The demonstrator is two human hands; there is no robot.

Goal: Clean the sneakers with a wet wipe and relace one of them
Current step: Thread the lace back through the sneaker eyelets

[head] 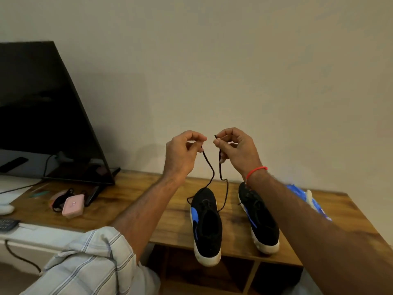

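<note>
Sneakers: 2 | lace: 1 | hands: 2, each grip pinching a lace end

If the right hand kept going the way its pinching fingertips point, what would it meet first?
The right hand pinches a lace end, its fingertips pointing at the left hand. Straight on, it would probably meet the left fingertips first, if both hands are equally deep.
</note>
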